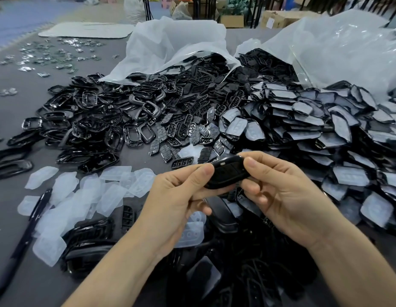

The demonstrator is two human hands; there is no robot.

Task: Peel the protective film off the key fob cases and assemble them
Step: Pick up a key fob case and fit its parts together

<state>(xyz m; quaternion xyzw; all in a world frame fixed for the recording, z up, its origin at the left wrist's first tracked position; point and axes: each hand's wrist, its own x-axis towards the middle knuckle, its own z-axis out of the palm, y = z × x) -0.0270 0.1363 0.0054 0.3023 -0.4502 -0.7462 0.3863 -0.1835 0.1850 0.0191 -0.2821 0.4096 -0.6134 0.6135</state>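
Observation:
A glossy black key fob case (pixel 226 172) is held between both hands above the table's near middle. My left hand (pixel 175 202) pinches its left end with thumb on top. My right hand (pixel 279 191) grips its right end, thumb pressed on the upper face. Peeled translucent films (pixel 81 196) lie in a loose heap to the left. A big pile of film-covered case halves (pixel 314 129) spreads to the right. Black frames (pixel 93 120) and button inserts (pixel 186 127) are heaped behind the hands.
Two open clear plastic bags (pixel 177 47) spill parts at the back. A black pen (pixel 35 213) lies at the left near the films. More black case parts (pixel 226 273) sit under my wrists. Small shiny metal pieces (pixel 48 56) scatter at far left.

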